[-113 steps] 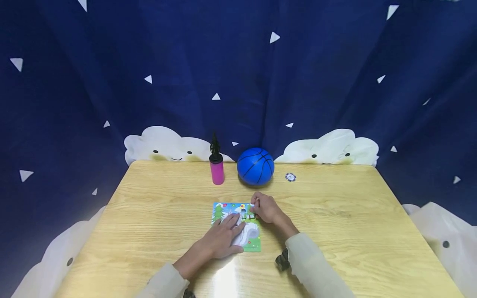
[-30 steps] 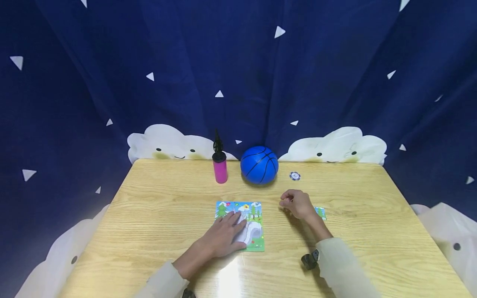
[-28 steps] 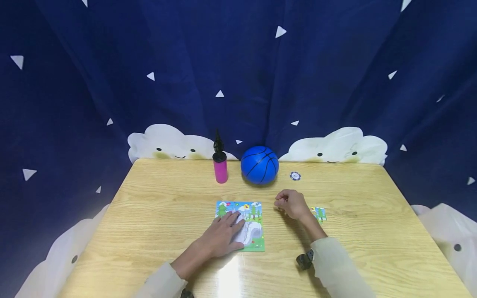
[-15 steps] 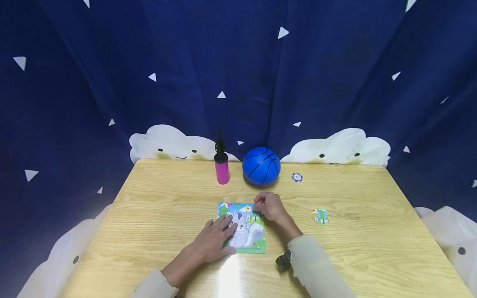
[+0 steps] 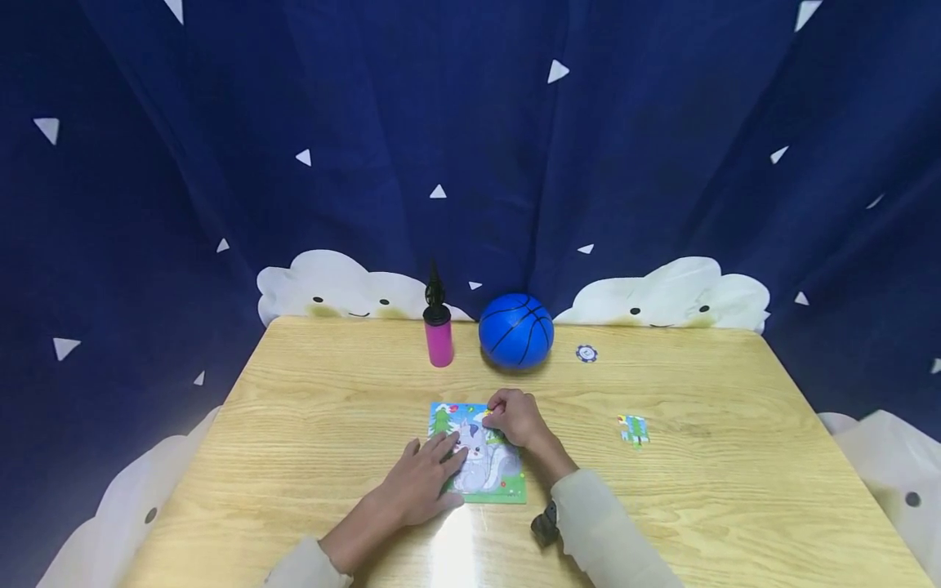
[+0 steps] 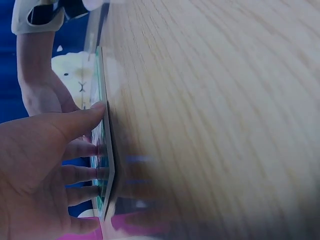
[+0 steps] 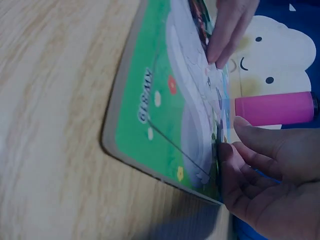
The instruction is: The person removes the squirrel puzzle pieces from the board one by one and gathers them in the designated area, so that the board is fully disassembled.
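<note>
A jigsaw puzzle (image 5: 478, 478) showing a grey squirrel lies flat in its tray on the table, with a green lower border in the right wrist view. My left hand (image 5: 419, 482) rests on its left side with fingers spread and straight, the thumb at the front edge. At the upper right part of the puzzle my right hand (image 5: 518, 420) has curled fingers pinching at a piece, which the fingertips mostly hide. To the right, a few joined puzzle pieces (image 5: 634, 430) with a tree print lie apart on the table.
Behind the puzzle stand a pink hand pump (image 5: 439, 343) with a black top and a blue ball (image 5: 516, 331) with black lines. A round blue and white chip (image 5: 586, 353) lies right of the ball. A dark blue curtain (image 5: 470, 147) hangs behind the wooden table (image 5: 331, 392).
Over the last seconds, puzzle pieces came to lie on the table at the right. My right hand came back left to the puzzle. My left hand slid slightly left and toward me.
</note>
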A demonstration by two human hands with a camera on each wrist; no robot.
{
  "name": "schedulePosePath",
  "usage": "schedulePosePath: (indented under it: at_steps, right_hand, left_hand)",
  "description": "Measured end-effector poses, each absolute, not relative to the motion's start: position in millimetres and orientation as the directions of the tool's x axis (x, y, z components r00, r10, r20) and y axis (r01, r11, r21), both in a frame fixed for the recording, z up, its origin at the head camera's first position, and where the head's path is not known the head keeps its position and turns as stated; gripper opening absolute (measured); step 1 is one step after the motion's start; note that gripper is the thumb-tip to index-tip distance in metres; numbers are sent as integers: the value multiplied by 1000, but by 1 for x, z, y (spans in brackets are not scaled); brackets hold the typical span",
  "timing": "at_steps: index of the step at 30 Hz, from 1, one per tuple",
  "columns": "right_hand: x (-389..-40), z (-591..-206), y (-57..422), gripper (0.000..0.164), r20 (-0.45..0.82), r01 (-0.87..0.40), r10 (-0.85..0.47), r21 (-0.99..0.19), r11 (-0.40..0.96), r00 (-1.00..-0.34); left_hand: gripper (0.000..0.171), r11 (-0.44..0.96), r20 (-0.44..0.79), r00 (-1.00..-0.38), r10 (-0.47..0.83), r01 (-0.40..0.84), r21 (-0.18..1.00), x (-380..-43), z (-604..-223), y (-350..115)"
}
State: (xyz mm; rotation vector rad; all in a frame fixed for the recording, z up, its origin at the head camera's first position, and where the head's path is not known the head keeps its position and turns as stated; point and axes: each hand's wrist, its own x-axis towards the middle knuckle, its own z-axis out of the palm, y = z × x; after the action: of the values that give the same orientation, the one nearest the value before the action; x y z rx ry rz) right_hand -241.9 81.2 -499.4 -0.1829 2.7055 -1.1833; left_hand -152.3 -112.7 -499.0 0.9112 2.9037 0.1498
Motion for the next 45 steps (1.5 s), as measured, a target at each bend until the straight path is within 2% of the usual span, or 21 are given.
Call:
schedulePosePath:
  at_steps: [11,15,21,34,45]
  right_hand:
    - [-239,-498,72,23,-127,-54,-186,-670,741,-974]
    - [-238,-498,72,19,-96,-94,-206,-657,748,-974]
    - [-238,-498,75,6,-41,-147,-241,-691,708,-970]
    - [-238,-503,85,4,13,-199,-278,-730,654,-960]
    - [-236,-490,108,4,2,-153,-230,-750,643,-973]
  left_hand:
    - [63,815,-44,-814,579,575,79,-152,-501,-113]
    - [63,815,-45,-814,579,575,76,-152,-501,-112]
    - [63,816,-49,-816,576,571,88,-152,-500,-113]
    - [63,810,-45,-810,584,579,93,-152,-501,-112]
    - [62,808,-58,-808,587,579,110,-152,-498,-113]
